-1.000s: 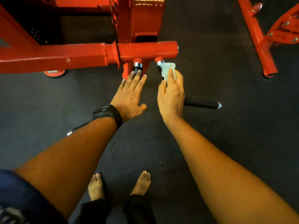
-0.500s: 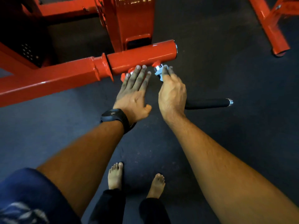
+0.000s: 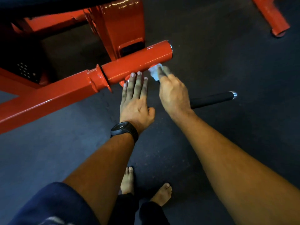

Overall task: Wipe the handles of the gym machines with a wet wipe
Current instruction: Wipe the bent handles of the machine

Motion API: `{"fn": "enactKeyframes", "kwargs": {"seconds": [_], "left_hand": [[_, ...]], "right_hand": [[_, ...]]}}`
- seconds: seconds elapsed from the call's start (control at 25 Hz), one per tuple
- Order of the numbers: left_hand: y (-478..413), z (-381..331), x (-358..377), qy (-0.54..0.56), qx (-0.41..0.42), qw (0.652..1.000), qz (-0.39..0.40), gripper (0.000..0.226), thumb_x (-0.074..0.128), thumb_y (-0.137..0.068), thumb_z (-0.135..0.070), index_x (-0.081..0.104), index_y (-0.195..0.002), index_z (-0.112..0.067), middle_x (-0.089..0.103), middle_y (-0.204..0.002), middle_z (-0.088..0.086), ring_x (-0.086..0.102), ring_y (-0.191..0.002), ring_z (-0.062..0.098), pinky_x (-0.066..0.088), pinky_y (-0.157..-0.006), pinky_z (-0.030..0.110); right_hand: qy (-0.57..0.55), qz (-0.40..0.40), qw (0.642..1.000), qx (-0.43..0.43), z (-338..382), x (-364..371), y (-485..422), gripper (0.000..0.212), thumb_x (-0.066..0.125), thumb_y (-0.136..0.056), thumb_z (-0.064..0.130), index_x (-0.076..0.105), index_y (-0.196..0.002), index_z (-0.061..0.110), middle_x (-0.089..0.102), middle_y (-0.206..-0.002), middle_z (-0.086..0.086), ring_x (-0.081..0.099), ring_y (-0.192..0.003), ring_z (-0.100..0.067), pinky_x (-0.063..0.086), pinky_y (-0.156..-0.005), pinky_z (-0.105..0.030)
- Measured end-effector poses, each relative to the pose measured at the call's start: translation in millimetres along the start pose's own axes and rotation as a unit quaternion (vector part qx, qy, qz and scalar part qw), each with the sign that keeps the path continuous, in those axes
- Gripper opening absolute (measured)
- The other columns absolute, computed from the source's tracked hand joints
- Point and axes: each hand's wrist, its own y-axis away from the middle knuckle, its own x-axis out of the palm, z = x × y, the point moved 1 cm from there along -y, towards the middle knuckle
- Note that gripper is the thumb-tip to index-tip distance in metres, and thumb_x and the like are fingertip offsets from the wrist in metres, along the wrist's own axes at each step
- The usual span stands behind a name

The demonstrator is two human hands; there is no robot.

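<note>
Pushed higher, our right hand [image 3: 174, 93] grip pinches the wet wipe [image 3: 154, 73] at the top of the handle [image 3: 212, 99]; left hand [image 3: 136, 101] flat, empty.

Dark speckled rubber floor [image 3: 227, 143]; red frame leg [image 3: 274, 18] far right

Dark floor [image 3: 227, 143], red machine frame [image 3: 48, 101] on it, bare feet [image 3: 127, 181] (toes forward), another red leg [image 3: 276, 21] far right.

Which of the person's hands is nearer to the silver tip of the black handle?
Right. The right hand covers the black handle inward of its silver tip, holding the wet wipe. The left hand lies further left, beyond the right.
</note>
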Motion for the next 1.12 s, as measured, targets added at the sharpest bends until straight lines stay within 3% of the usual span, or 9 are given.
{"fn": "enactKeyframes", "kwargs": {"seconds": [0.12,0.28,0.4,0.48,0.68,0.76,0.88,0.96,1.12], "left_hand": [[-2,1,1,-0.005,-0.007,1.0,-0.007,0.093,0.051,-0.075,-0.033,0.018,-0.158,-0.008,0.006,-0.168,0.011,-0.004,-0.154,0.028,-0.02,-0.119,0.032],[1,-1,1,-0.007,-0.002,1.0,-0.008,0.093,0.05,-0.074,-0.031,0.021,-0.158,-0.007,0.008,-0.167,0.012,-0.003,-0.155,0.029,-0.017,-0.121,0.034],[1,-1,2,-0.008,-0.004,1.0,-0.015,0.092,0.051,-0.074,-0.03,0.021,-0.158,-0.008,0.008,-0.167,0.011,-0.003,-0.155,0.029,-0.017,-0.121,0.033],[1,-1,2,-0.003,-0.004,1.0,-0.02,0.092,0.052,-0.073,-0.029,0.023,-0.158,-0.008,0.009,-0.167,0.011,-0.001,-0.155,0.029,-0.015,-0.122,0.034],[1,-1,3,0.005,-0.008,1.0,-0.026,0.091,0.054,-0.072,-0.027,0.027,-0.157,-0.008,0.013,-0.166,0.013,0.001,-0.154,0.029,-0.008,-0.124,0.037],[1,-1,3,0.002,-0.01,1.0,-0.025,0.091,0.054,-0.072,-0.027,0.027,-0.157,-0.009,0.013,-0.167,0.012,0.001,-0.155,0.029,-0.011,-0.123,0.035],[-1,0,3,0.002,-0.008,1.0,-0.022,0.089,0.052,-0.074,-0.026,0.026,-0.157,-0.009,0.01,-0.167,0.011,-0.001,-0.155,0.029,-0.012,-0.122,0.035],[0,0,3,0.0,-0.01,1.0,-0.018,0.089,0.053,-0.074,-0.027,0.025,-0.157,-0.009,0.009,-0.167,0.011,-0.002,-0.155,0.028,-0.011,-0.123,0.036],[0,-1,3,-0.009,-0.011,1.0,-0.012,0.089,0.051,-0.074,-0.028,0.025,-0.157,-0.01,0.007,-0.168,0.01,-0.004,-0.155,0.027,-0.017,-0.12,0.032]], "right_hand": [[-0.018,-0.006,0.998,0.066,-31,1,26,0.046,0.044,-0.095,0.006,0.053,-0.14,0.004,0.06,-0.132,-0.016,0.065,-0.11,-0.034,0.057,-0.085,-0.043],[-0.017,-0.02,0.999,-0.019,-19,5,33,0.047,0.043,-0.09,-0.001,0.052,-0.136,-0.007,0.057,-0.134,-0.024,0.058,-0.124,-0.036,0.055,-0.091,-0.041],[-0.042,-0.015,0.999,-0.023,-28,3,30,0.049,0.053,-0.09,-0.005,0.051,-0.139,-0.005,0.057,-0.136,-0.02,0.059,-0.123,-0.033,0.056,-0.091,-0.041],[-0.014,-0.024,0.999,-0.024,-35,2,49,0.046,0.044,-0.092,-0.001,0.053,-0.137,-0.004,0.057,-0.137,-0.019,0.057,-0.125,-0.033,0.057,-0.091,-0.039],[0.057,-0.035,0.971,-0.231,-16,9,21,0.042,0.047,-0.094,0.002,0.057,-0.135,-0.002,0.056,-0.142,-0.015,0.051,-0.135,-0.027,0.048,-0.105,-0.032],[0.093,-0.034,0.961,-0.258,-32,9,29,0.04,0.043,-0.099,-0.001,0.056,-0.136,-0.002,0.051,-0.146,-0.015,0.047,-0.138,-0.027,0.045,-0.108,-0.032],[0.133,-0.055,0.959,-0.246,-50,7,58,0.04,0.03,-0.104,-0.005,0.054,-0.136,-0.005,0.05,-0.146,-0.019,0.047,-0.138,-0.03,0.047,-0.106,-0.036],[0.121,-0.048,0.966,-0.223,-44,10,51,0.04,0.037,-0.101,-0.005,0.054,-0.137,-0.004,0.05,-0.145,-0.021,0.049,-0.136,-0.031,0.049,-0.105,-0.036],[0.072,-0.018,0.993,-0.097,-35,6,60,0.046,0.036,-0.098,-0.001,0.048,-0.142,-0.005,0.046,-0.148,-0.023,0.048,-0.136,-0.033,0.05,-0.104,-0.036]]}}
